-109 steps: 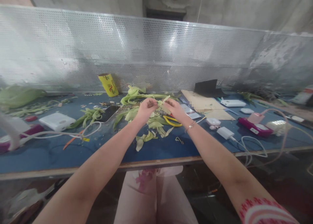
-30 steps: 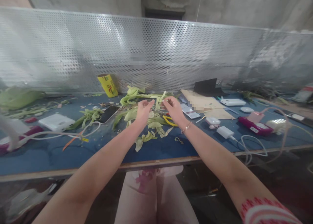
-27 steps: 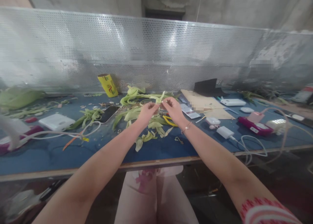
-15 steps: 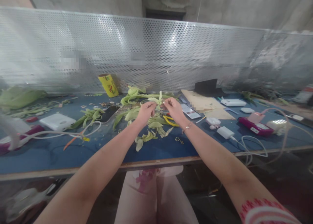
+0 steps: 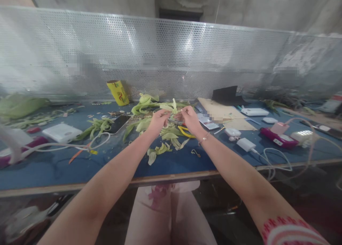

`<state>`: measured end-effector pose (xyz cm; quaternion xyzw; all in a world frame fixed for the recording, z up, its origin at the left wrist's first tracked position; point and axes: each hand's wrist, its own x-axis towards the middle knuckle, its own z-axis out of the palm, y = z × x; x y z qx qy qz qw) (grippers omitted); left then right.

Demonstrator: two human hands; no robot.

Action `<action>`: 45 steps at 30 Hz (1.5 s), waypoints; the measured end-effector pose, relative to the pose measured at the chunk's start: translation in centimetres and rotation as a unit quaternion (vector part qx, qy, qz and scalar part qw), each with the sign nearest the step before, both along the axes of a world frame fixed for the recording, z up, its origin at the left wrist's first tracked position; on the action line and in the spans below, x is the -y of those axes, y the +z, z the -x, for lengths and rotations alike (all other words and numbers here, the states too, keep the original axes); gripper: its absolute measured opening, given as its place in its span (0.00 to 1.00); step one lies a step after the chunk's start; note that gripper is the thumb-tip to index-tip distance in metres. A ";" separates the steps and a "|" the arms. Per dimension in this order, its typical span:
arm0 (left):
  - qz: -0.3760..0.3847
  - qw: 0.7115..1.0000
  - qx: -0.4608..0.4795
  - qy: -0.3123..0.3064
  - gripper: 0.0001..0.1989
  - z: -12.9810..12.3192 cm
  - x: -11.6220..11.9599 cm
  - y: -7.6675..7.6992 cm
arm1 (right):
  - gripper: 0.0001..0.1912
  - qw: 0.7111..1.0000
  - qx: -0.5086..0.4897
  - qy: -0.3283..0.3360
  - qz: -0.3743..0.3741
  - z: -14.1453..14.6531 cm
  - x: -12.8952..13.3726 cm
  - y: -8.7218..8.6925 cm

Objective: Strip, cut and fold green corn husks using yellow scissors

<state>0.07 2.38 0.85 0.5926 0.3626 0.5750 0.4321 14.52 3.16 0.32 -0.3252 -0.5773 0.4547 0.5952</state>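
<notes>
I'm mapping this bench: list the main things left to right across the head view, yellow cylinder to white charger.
Yellow cylinder, left hand, upright pale-green strip, right hand, white earbud case, white charger.

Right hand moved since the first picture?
Yes, slightly left: against the yellow loop on the table, the right hand has shifted and now hides more of the loop's right end.

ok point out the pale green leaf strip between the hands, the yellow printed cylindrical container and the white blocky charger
Pale green leaf strip [image 5: 174, 107], head view: its upright part
Yellow printed cylindrical container [image 5: 118, 93], head view: its side
White blocky charger [image 5: 245, 144], head view: its top face
</notes>
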 end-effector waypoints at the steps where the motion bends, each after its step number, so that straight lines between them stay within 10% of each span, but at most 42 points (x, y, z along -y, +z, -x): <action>1: 0.001 1.000 -0.001 0.000 0.08 0.0 0.0 0.0 | 0.14 1.000 -0.003 0.004 0.002 0.0 0.0 -0.1; 9: 0.013 1.000 0.007 0.019 0.10 0.4 0.1 0.4 | 0.14 0.994 0.104 0.009 -0.009 -1.4 -0.1 0.0; 18: 0.044 0.998 0.013 -0.036 0.08 0.3 0.0 0.1 | 0.19 0.993 -0.033 0.105 0.037 -0.3 1.0 0.4; 25: 0.113 0.975 0.180 -0.072 0.15 -0.9 1.5 0.9 | 0.20 0.998 -0.049 0.023 0.013 0.0 1.2 0.4; 37: 0.118 0.979 0.162 -0.044 0.18 -0.7 1.6 0.8 | 0.15 0.953 0.168 -0.146 -0.204 -0.2 1.9 0.7; 45: 0.142 0.977 0.151 -0.048 0.22 -0.8 1.2 0.8 | 0.10 0.965 0.151 -0.160 -0.144 -0.5 1.7 0.7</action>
